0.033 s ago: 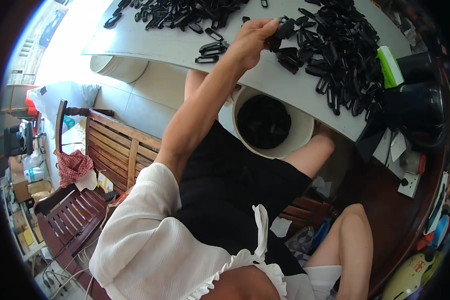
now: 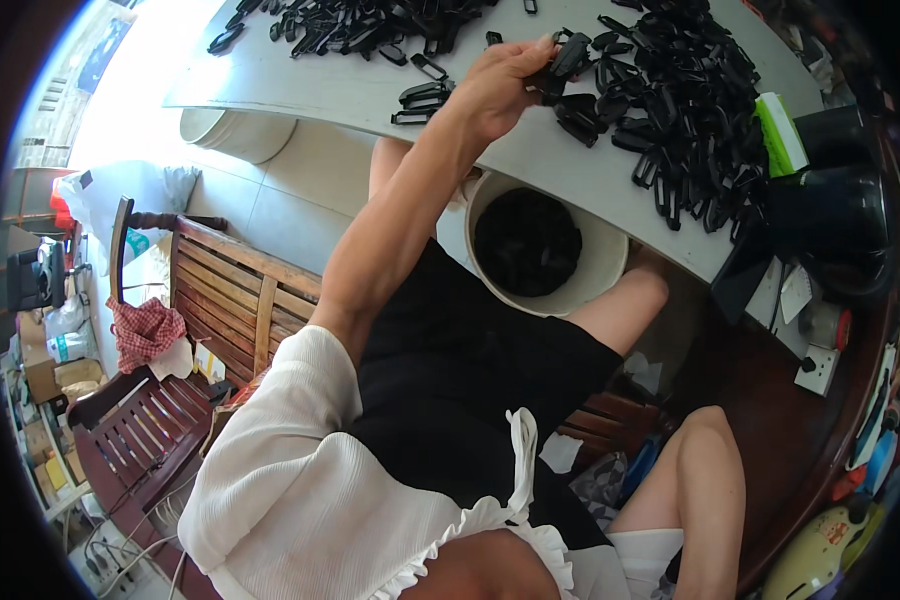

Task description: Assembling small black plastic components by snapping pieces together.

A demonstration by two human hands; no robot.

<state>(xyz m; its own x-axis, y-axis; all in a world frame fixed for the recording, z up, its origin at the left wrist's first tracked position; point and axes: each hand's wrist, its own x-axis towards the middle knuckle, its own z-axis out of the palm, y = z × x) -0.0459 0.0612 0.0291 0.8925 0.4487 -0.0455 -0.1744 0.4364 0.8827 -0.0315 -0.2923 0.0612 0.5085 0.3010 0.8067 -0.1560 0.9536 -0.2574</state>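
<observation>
My left hand [image 2: 495, 92] reaches across the table edge, thumb and fingers closed on a black oblong plastic piece [image 2: 570, 57]. Its fingertips are partly hidden behind the piece and the hand. Right beside it, another black piece [image 2: 576, 118] lies on the pale table [image 2: 340, 103]. A large heap of the same black slotted pieces [image 2: 685, 120] spreads to the right of the hand. Left of my wrist lie a few loose ones [image 2: 422, 103]. My right arm is bent at the lower right, and its hand is out of view.
A second heap of black pieces [image 2: 360, 28] covers the far left of the table. Between my knees stands a white bucket [image 2: 607, 245] holding dark contents. A green and white box [image 2: 780, 134] borders the right heap. A wooden bench [image 2: 240, 270] is at left.
My left hand has shifted very slightly, with the thumb a little further left. The held piece is tilted a bit differently. All else looks the same.
</observation>
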